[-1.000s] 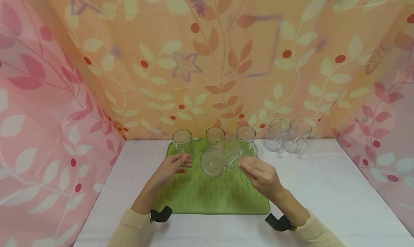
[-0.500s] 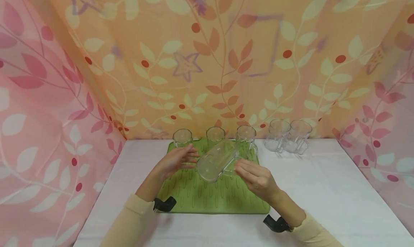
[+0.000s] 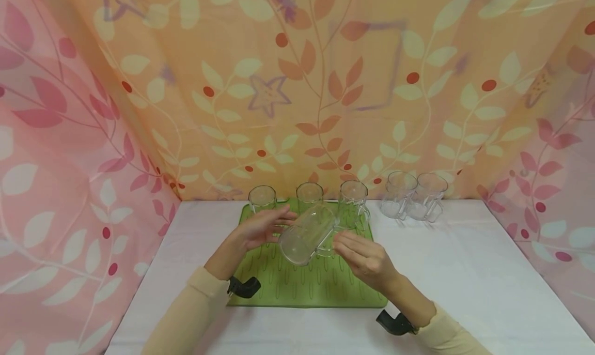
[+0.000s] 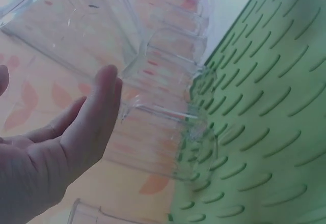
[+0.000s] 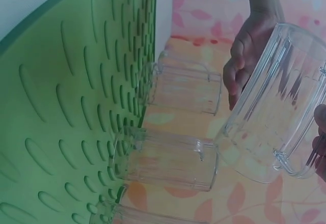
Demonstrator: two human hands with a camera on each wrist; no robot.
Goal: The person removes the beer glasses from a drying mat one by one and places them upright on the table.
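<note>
- Held mug [image 3: 309, 236], 1 pc., clear glass, w/ handle [image 3: 326, 250]: raised above green mat [image 3: 307, 288], tilted, long axis approx. 1 to 7 o'clock in head view.
- R. hand [image 3: 364, 257]: at mug's 3–4 o'clock. Fingers curled, pinching the handle; fingertips at mug's 3, w/ mug body on their 9 o'clock side.
- L. hand [image 3: 260, 228]: at mug's 9–10 o'clock. Fingers extended, gripping nothing; tips just beside mug wall, approx. 10. Contact w/ glass: we can't tell. In L. wrist view we see a fingertip overlap mug's lower edge.
- Mat mugs, 3 pcs., clear glass, upright, spaced in a row nr mat's far edge. From held mug: L. mug [image 3: 262, 196] at 10 o'clock, mid. mug [image 3: 309, 193] at 12, R. mug [image 3: 353, 192] at 2.
- Table mugs [image 3: 401, 189], 2 pcs., same type, upright, close together, btwn 2 & 3 o'clock, off mat on white tablecloth [image 3: 465, 272].
- Beige sleeves [image 3: 186, 313], 2, w/ blk. wrist mounts [image 3: 245, 287]: entering at 5 & 7.
- Orange backdrop [image 3: 321, 153], leaf pattern, at 12; pink sheets [image 3: 46, 189] at 9 & 3.
</note>
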